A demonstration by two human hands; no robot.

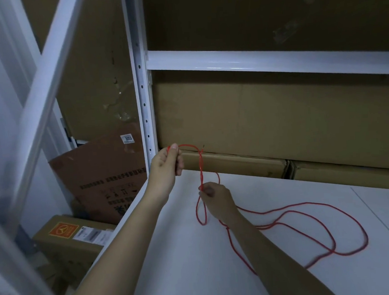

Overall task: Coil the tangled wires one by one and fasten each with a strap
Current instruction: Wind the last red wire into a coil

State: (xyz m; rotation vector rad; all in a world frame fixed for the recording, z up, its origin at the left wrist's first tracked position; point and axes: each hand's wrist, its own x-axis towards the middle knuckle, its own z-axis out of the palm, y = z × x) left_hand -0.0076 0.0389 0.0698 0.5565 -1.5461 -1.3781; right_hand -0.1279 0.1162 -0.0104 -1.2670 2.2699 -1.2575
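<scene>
A long red wire (307, 218) lies in loose loops across the white table (196, 272). My left hand (167, 165) is raised above the table's far left corner and pinches the top of a wire loop between thumb and fingers. From there the wire arcs right and drops in twisted strands to my right hand (215, 198), which pinches them just above the table. A short loop hangs below my right hand. No strap is visible.
A white metal shelf post (142, 93) and crossbeam (263, 61) stand behind the table, with large cardboard boxes (267, 120) stacked against it. More boxes (104, 175) lean on the floor to the left, beside a white diagonal frame bar (46, 88).
</scene>
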